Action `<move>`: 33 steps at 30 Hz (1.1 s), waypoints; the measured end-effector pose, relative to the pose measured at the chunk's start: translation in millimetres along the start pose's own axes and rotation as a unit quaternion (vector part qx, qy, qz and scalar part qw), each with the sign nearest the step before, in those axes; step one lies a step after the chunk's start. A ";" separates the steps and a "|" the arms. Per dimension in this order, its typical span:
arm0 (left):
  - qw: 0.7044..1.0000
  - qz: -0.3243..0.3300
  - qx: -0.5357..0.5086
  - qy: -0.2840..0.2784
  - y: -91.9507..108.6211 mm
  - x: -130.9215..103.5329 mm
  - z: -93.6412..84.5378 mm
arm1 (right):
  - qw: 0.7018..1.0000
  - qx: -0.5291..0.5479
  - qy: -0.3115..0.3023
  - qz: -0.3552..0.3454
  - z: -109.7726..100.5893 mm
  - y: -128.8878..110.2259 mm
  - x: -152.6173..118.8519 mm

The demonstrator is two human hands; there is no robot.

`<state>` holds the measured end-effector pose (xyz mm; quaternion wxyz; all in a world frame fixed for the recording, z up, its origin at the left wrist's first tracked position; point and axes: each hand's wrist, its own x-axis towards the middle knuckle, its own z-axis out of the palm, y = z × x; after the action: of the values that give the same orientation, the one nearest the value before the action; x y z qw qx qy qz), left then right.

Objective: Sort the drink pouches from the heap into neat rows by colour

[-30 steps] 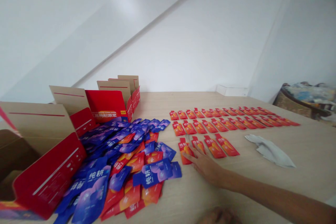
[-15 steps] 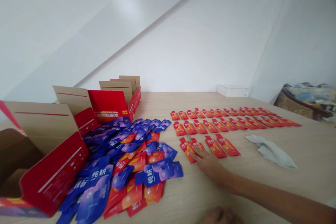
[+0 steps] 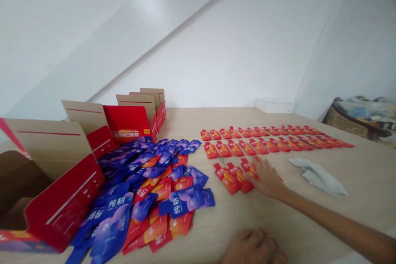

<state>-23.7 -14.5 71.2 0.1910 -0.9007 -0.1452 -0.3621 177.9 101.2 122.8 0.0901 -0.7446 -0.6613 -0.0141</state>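
Observation:
My right hand (image 3: 266, 178) reaches in from the right, palm down with its fingers spread over the front row of red pouches. Its fingertips touch the red pouch (image 3: 248, 166) third from the left and mostly cover the one beside it. Two more red pouches, one (image 3: 227, 178) at the row's left end and its neighbour (image 3: 240, 178), lie tilted and close together. At the bottom edge my left hand (image 3: 255, 247) rests low with curled fingers, no object showing in it. Behind are two long rows of red pouches (image 3: 235, 148), laid side by side.
A mixed pile of blue pouches (image 3: 113, 218) and red pouches (image 3: 162, 189) lies left of the rows. Open red cartons (image 3: 66, 202) stand along the left side. A crumpled white cloth or glove (image 3: 318, 176) lies right; a white box (image 3: 274, 106) sits at the back.
My right hand has moved right along the front row, from the second pouch to the third and fourth. The two leftmost pouches have shifted slightly. More of my left hand shows at the bottom.

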 end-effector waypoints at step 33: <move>0.871 -0.198 0.075 -0.444 -95.6 81.4 16.8 | 0.972 0.209 -0.090 0.062 -16.8 42.5 50.6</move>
<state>4.8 87.6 140.5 0.0979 -0.9020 -0.4165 0.0573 227.8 143.7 141.5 0.1848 -0.7472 -0.6072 0.1972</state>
